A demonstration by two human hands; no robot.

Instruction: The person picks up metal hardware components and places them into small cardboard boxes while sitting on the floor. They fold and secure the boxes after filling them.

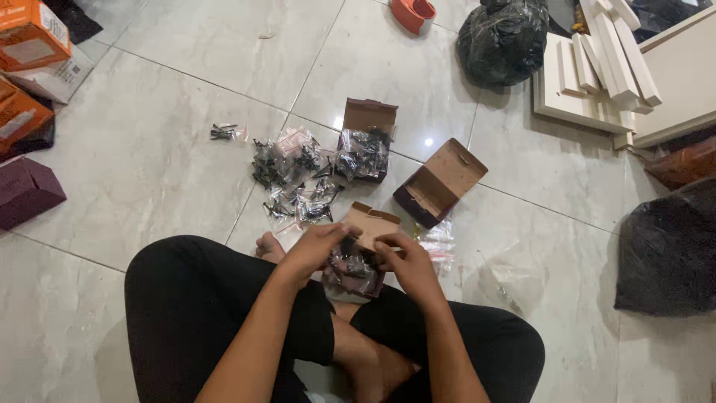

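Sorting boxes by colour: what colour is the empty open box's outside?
Dark maroon box, seen in the head view.

Even, fairly bright overhead light falls on the pale tiled floor (186,67). 1 small white glare spot (428,141) shines on a tile. Shadows are soft and short. The picture is slightly soft, with wide-angle stretching toward the edges.

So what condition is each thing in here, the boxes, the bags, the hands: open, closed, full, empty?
Box in the lap: flap up, filled with packets.
Far box: open, full of packets.
Tipped box: open, on its side, looks empty.
Loose packets: heaped on the floor tiles.
Black bag: bulging, mouth not visible.
Left hand: fingers curled over the lap box.
Right hand: gripping the same box.
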